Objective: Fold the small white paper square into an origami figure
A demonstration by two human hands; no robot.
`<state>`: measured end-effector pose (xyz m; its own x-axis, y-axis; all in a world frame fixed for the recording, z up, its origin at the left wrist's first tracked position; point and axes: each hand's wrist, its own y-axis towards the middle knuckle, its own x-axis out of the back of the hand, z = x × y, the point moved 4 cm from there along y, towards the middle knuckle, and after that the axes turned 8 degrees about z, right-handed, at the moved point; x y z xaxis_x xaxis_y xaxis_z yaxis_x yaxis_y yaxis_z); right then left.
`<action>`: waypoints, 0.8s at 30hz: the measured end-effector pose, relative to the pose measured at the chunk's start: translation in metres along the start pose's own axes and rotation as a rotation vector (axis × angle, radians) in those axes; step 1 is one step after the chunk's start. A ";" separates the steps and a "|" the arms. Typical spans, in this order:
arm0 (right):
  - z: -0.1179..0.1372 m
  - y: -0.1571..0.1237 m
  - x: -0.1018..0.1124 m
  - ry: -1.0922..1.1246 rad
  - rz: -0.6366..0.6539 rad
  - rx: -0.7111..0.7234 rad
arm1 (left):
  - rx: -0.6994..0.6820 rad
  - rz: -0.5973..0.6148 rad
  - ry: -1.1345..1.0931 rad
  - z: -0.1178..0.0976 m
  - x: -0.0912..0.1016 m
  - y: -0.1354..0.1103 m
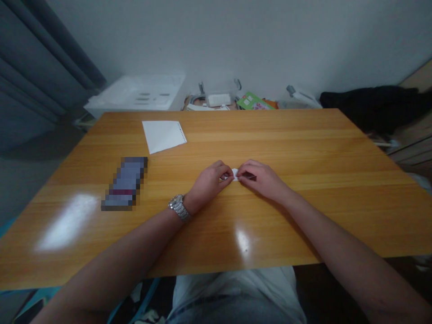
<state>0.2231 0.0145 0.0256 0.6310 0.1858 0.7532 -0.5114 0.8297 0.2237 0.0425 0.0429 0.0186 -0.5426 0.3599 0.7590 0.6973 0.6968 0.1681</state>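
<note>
1. A grey curtain (30,63) hangs at the far left, beyond the wooden bench (303,144).
2. A flat dark device (124,184), pixelated, lies on the left part of the bench.
3. A white sheet (164,136) with a row of holes along its right edge lies near the bench's far edge, apart from the device.
4. A metal wristwatch (179,207) circles the left wrist.
5. The left hand (209,182) pinches the left side of a small white piece between thumb and fingers.
6. That small white piece (235,175) sits between the two hands, near the bench's middle, partly hidden by fingertips.
7. The right hand (263,177) pinches its right side, fingers bent.
8. Dark cloth (371,105) lies beyond the bench's right edge.
</note>
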 end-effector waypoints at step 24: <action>0.002 -0.005 -0.004 -0.357 0.110 0.130 | -0.140 0.016 0.418 -0.007 0.007 -0.006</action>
<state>0.2224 0.0088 0.0227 0.3370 0.0560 0.9398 -0.6491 0.7369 0.1888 0.0377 0.0368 0.0272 -0.3147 0.0682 0.9467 0.7765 0.5921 0.2155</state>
